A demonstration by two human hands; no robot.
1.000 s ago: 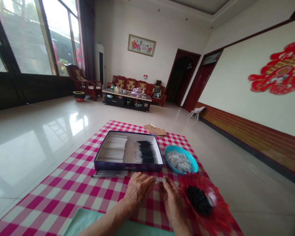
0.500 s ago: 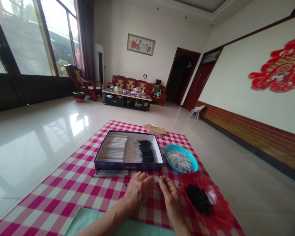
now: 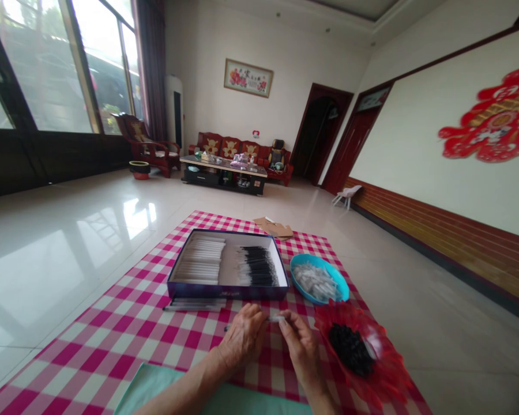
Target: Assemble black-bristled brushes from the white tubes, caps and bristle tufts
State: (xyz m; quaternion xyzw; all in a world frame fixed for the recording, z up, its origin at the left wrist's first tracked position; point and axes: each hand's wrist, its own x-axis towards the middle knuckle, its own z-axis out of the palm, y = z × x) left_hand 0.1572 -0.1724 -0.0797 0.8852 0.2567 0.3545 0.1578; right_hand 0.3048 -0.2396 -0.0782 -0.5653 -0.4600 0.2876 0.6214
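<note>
My left hand (image 3: pixel 243 332) is closed around a thin pen, whose dark end (image 3: pixel 227 328) pokes out on the left; the rest is hidden by the fingers. Pinched in my right hand (image 3: pixel 301 340) is a small clear plastic cap (image 3: pixel 277 318), at the pen's right end between both hands. Whether cap and pen touch I cannot tell. Beyond the hands, a shallow box (image 3: pixel 229 293) holds a row of white pen barrels (image 3: pixel 199 259) and a pile of thin black refills (image 3: pixel 260 266). Several clear tubes (image 3: pixel 194 305) lie along its front edge.
A blue bowl (image 3: pixel 343 288) of clear caps stands right of the box. Nearer, a red petal-edged dish (image 3: pixel 384 369) holds small black pieces (image 3: pixel 350 349). Brown cardboard (image 3: pixel 277 229) lies at the table's far edge, and a pale green cloth (image 3: pixel 151 383) under my forearms.
My left fingertips have shifted slightly left, showing a little more of the clear cap. The right hand stays almost in place, and the things on the table are unmoved.
</note>
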